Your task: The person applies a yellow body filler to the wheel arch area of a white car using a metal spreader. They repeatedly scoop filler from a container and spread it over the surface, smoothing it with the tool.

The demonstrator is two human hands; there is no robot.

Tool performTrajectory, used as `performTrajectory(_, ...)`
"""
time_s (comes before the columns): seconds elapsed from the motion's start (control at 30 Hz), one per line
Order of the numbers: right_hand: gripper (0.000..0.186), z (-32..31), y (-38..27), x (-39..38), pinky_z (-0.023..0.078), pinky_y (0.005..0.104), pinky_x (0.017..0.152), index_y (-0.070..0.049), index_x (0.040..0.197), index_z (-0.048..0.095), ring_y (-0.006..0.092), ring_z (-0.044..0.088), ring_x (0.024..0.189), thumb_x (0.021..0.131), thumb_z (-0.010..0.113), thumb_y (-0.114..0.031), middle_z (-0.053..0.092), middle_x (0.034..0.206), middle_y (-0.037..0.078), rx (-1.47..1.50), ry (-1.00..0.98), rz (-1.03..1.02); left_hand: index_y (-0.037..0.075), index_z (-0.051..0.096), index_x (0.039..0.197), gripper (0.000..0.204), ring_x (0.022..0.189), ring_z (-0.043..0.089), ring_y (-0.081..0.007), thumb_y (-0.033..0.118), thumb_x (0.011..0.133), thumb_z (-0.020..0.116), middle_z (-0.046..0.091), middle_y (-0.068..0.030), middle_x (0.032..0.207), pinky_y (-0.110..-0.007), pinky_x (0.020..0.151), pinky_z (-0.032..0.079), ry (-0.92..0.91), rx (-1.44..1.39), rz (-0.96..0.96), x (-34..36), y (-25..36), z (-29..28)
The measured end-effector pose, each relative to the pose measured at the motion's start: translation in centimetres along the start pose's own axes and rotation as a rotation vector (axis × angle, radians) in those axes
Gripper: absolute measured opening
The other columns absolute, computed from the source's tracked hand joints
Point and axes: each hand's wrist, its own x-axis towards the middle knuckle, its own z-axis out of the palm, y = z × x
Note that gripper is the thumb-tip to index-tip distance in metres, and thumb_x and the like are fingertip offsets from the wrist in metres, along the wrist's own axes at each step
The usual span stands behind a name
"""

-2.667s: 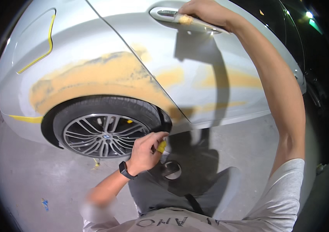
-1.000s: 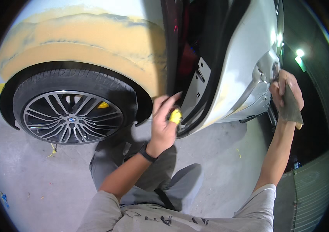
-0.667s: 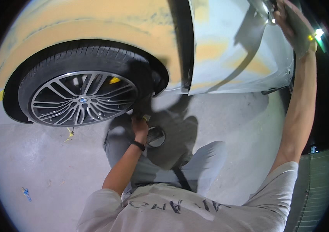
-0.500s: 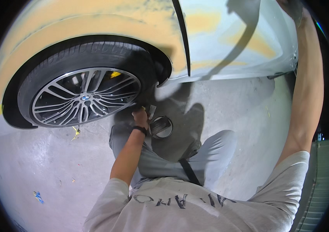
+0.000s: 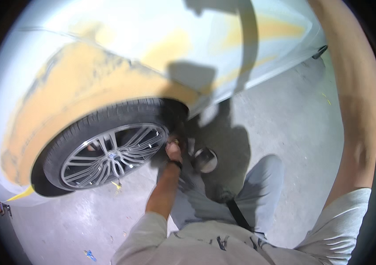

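Observation:
My left hand (image 5: 173, 150), its fingers curled, is low beside the front of the tyre (image 5: 82, 126) on the spoked wheel (image 5: 113, 154), gripping something small and blurred. A pale flat piece (image 5: 191, 146) shows just right of it, near a round dark object with a pale rim (image 5: 205, 160) lower down. My right forearm (image 5: 356, 106) reaches up along the right side and leaves the top edge, so that hand is hidden. The white car body (image 5: 267, 66) carries sanded beige filler (image 5: 73, 75) over the wheel arch and thinner patches on the door.
Concrete floor (image 5: 298, 106) runs under the car, with my knee (image 5: 265, 176) below. Yellow masking tape (image 5: 19, 194) is on the lower left body, a blue scrap (image 5: 90, 255) lies near the lower edge, and reddish items (image 5: 0, 206) sit at far left.
The door, open a second ago, now looks closed. My right hand has risen out of the picture. My left hand has dropped from the door edge to beside the tyre.

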Motion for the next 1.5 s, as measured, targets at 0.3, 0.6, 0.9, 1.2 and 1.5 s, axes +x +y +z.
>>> performTrajectory(0.3,0.031,-0.1,7.6,-16.7,0.051,0.0246,0.07,0.002,0.114,0.072,0.0098,0.062,0.077,0.109,0.057,-0.025,0.072,0.103,0.009,0.272,0.579,0.169,-0.002,0.072,0.108,0.024,0.094,0.07,-0.0164,0.007,0.093,0.055,0.076,-0.0083,0.102,-0.029,0.085,0.055,-0.21,0.248,0.106,-13.8,6.1,-1.9)
performTrajectory(0.6,0.028,9.6,13.0,-33.4,0.05,0.0248,0.085,0.004,0.12,0.069,0.0069,0.06,0.09,0.108,0.062,-0.02,0.071,0.108,0.002,0.819,0.401,1.055,-0.006,0.071,0.122,0.051,0.109,0.07,-0.0207,0.035,0.099,0.051,0.076,-0.0139,0.118,-0.034,0.1,0.051,-0.726,0.433,0.153,-20.4,20.3,-2.8)
performTrajectory(0.9,0.03,15.7,6.1,-26.2,0.054,0.0289,0.088,0.002,0.128,0.069,0.0151,0.069,0.097,0.098,0.064,0.002,0.073,0.113,0.007,0.752,0.451,0.469,-0.007,0.073,0.122,0.044,0.113,0.069,-0.024,0.024,0.092,0.063,0.076,-0.0159,0.12,-0.036,0.106,0.049,-0.749,0.632,-0.127,-20.5,23.7,-7.6)
performTrajectory(1.2,0.049,25.5,1.5,-17.5,0.049,0.0391,0.094,-0.003,0.126,0.075,0.03,0.06,0.106,0.078,0.068,0.007,0.069,0.122,0.011,-0.275,0.894,0.138,-0.005,0.068,0.131,0.06,0.122,0.063,-0.0209,0.001,0.073,0.051,0.072,-0.0119,0.129,-0.035,0.109,0.047,-0.967,0.589,-0.258,-17.3,25.9,-9.8)
performTrajectory(1.5,0.039,26.7,1.0,-16.0,0.048,0.0382,0.091,-0.002,0.119,0.077,0.0276,0.063,0.099,0.081,0.068,0.004,0.071,0.116,0.008,-0.413,1.119,0.098,0.002,0.06,0.146,0.076,0.128,0.06,-0.0175,-0.012,0.072,0.046,0.068,-0.0082,0.136,-0.031,0.109,0.046,-0.977,0.601,-0.385,-15.7,27.0,-14.4)
